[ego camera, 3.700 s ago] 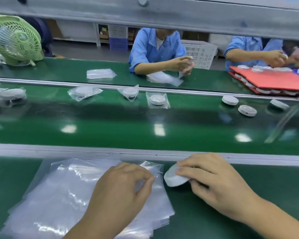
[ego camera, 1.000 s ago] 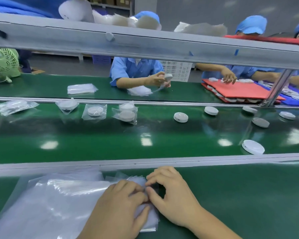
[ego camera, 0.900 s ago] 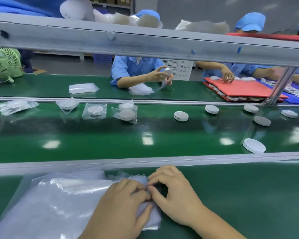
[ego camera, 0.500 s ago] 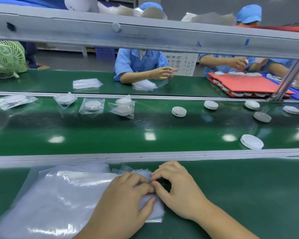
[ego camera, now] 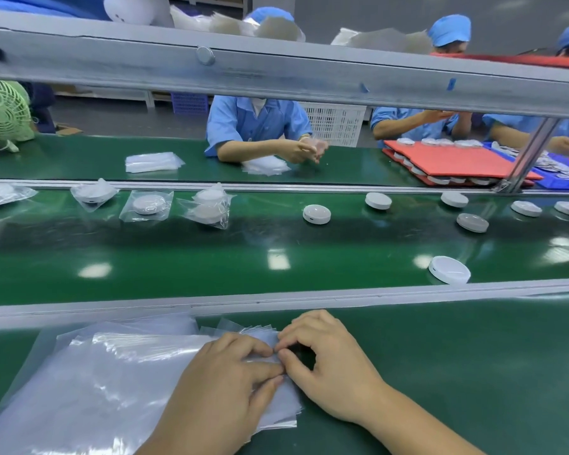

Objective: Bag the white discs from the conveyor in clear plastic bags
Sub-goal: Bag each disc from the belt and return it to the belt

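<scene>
Through the head camera I see my left hand [ego camera: 224, 382] and right hand [ego camera: 329, 366] meet fingertip to fingertip, both pinching the right end of the stack of clear bags [ego camera: 96, 389]. The stack lies flat on the bench [ego camera: 473, 372], towards its left, with its long axis running left to right. The nearest white disc [ego camera: 449, 270] lies flat at the conveyor's [ego camera: 276, 257] near edge, off to the right.

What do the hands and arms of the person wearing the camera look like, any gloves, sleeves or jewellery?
Both are bare. The left hand and the right hand wear no gloves, and no ring, watch or wristband shows. The right forearm is uncovered down to the frame edge, and no sleeve comes into view on either arm.
</scene>
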`<state>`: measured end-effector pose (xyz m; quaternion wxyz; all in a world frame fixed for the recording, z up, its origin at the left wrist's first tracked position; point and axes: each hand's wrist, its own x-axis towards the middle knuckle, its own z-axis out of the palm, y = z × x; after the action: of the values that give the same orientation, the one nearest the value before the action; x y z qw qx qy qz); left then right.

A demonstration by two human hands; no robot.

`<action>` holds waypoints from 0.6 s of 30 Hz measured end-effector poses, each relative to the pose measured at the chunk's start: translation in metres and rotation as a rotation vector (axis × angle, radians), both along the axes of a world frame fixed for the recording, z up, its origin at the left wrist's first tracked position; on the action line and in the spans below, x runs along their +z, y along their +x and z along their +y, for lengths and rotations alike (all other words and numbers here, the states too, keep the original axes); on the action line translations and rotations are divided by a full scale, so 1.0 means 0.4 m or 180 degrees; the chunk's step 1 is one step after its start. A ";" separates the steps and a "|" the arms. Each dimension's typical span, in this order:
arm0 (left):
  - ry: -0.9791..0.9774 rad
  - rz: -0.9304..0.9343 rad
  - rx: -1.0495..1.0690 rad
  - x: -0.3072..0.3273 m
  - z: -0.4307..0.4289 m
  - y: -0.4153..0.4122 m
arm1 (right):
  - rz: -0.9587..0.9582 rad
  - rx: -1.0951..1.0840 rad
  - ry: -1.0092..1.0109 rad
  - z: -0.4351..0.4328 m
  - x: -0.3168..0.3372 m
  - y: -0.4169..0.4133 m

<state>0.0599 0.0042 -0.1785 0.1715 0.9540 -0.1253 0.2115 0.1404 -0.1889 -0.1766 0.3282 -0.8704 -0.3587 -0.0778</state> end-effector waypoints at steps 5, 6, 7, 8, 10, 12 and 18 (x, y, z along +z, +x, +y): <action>0.0015 0.0006 0.0004 0.013 -0.009 -0.004 | 0.0011 0.0017 -0.0004 0.000 0.002 -0.001; 0.0026 0.0018 -0.0003 0.017 -0.010 -0.006 | 0.0010 0.0021 0.0002 0.000 0.002 -0.002; 0.0033 0.0034 -0.0019 0.020 -0.010 -0.007 | 0.0014 0.0028 0.0006 0.000 0.003 -0.002; 0.0036 0.0042 -0.0035 0.023 -0.011 -0.009 | 0.0019 0.0039 0.0003 -0.001 0.004 -0.002; 0.0040 0.0045 -0.0054 0.026 -0.011 -0.009 | 0.0026 0.0065 -0.0012 -0.002 0.005 -0.003; 0.0036 0.0041 -0.0051 0.027 -0.012 -0.008 | 0.0022 0.0072 0.0071 -0.001 0.008 -0.006; -0.0101 -0.0039 -0.0042 0.022 -0.008 -0.008 | -0.0546 -0.1070 0.0515 -0.103 0.058 0.112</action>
<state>0.0567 0.0010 -0.1698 0.1872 0.9490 -0.1294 0.2181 0.1852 -0.2301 -0.1533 0.3477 -0.8790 -0.2276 -0.2339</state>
